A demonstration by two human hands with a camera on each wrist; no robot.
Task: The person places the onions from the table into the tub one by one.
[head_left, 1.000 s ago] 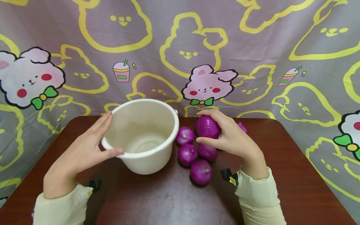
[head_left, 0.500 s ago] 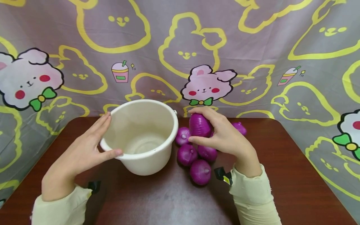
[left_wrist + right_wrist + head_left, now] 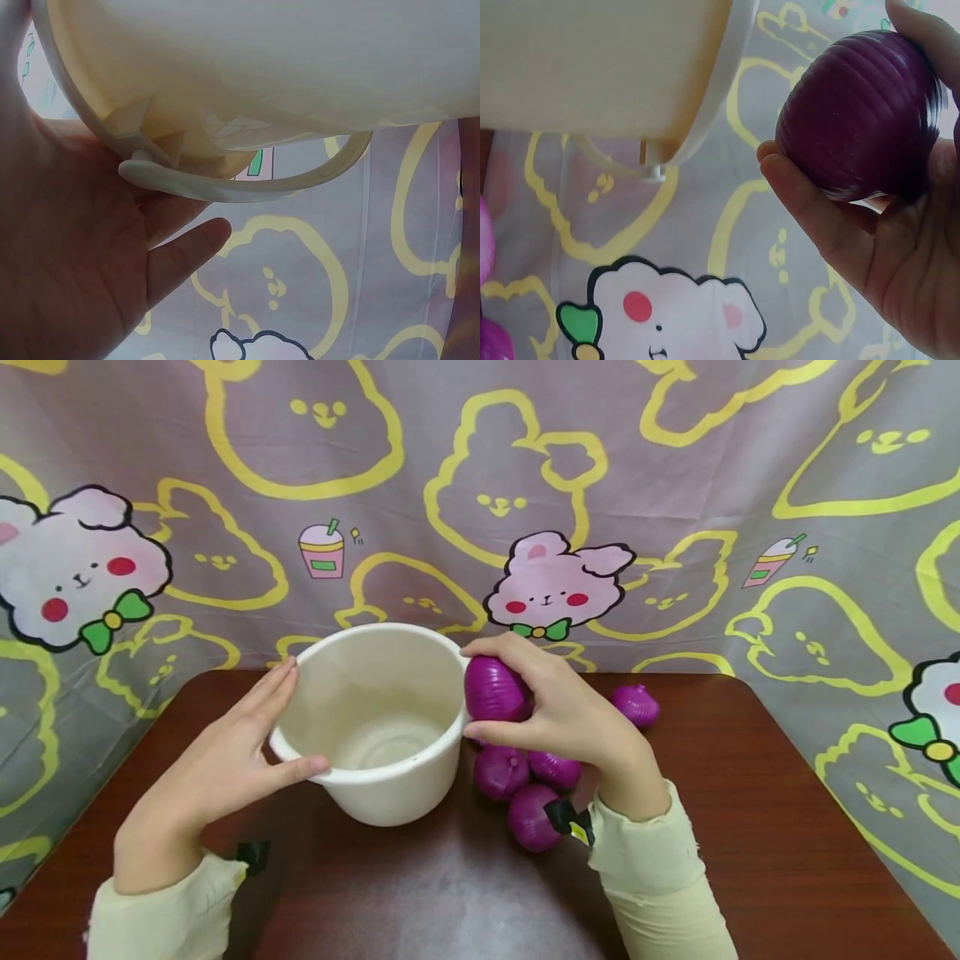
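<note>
In the head view my right hand (image 3: 551, 706) holds a purple onion (image 3: 495, 689) level with the bucket's right rim. Its fingers and thumb wrap the sides, as the onion (image 3: 862, 112) in the right wrist view also shows. A white bucket (image 3: 397, 802) stands upright at centre left, with no onion visible inside. My left hand (image 3: 217, 756) rests against its left rim, fingers fairly straight and thumb on the edge. Under that rim, the left wrist view shows the bucket's handle (image 3: 255, 187) beside the left hand (image 3: 82, 232).
Right of the bucket, several purple onions lie clustered, among them a front onion (image 3: 532, 818) and a middle onion (image 3: 501, 772). Another onion (image 3: 636, 704) lies apart, farther right. The dark wooden table (image 3: 420, 902) ends at a patterned curtain (image 3: 420, 485).
My right hand has moved left with the onion, from above the cluster to the bucket's right rim. The far-right onion is now uncovered. My left hand and the bucket have stayed put.
</note>
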